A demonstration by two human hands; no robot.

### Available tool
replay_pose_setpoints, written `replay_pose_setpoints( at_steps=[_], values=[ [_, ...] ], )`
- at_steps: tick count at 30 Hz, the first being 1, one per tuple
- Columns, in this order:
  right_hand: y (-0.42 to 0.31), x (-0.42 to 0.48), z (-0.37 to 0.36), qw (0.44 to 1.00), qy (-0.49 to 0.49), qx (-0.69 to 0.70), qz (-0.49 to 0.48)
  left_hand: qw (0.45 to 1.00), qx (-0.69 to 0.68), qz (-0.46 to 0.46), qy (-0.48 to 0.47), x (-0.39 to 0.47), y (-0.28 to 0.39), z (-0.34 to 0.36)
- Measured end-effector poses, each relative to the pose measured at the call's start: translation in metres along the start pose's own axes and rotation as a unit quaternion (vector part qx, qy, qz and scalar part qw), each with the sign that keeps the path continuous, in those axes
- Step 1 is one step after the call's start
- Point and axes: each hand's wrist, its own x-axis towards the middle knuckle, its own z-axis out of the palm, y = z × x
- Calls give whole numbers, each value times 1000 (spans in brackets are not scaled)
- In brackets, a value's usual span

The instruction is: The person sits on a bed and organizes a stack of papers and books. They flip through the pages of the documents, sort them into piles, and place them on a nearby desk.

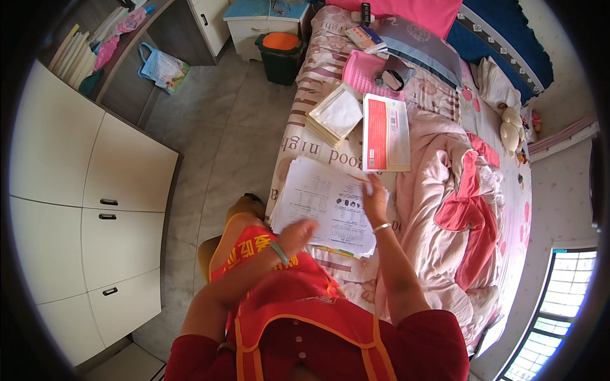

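Printed sheets of paper (329, 205) lie in a loose stack on the bed's patterned sheet. My left hand (296, 235), with a green bangle at the wrist, is over the stack's lower left part, slightly blurred, with nothing seen in it. At the stack's right edge is my right hand (375, 197), a silver bracelet at its wrist; its fingers touch or lie just above the paper, and their hold cannot be made out. A thin orange strip shows by its fingertips. Under the sheets a colourful edge peeks out. Above the stack lie a pile of booklets (336, 114) and a red and white booklet (387, 133).
Up the bed are a pink plastic basket (362, 71), a grey pillow (417, 47) and books (366, 38). A crumpled pink quilt (443, 200) lies at right. Beyond the bed's left side stand a green bin (280, 62) and white cabinets (124, 166).
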Motion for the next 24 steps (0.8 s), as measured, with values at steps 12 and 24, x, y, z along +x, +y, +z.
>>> replay_pose_setpoints(
  at_steps=[12, 24],
  values=[
    [43, -99, -38, 974, -9, 28, 223, 862, 493, 84, -87, 1, -31, -43],
    [-57, 79, 69, 990, -138, -23, 14, 893, 439, -54, -86, 8, -5, -58]
  ],
)
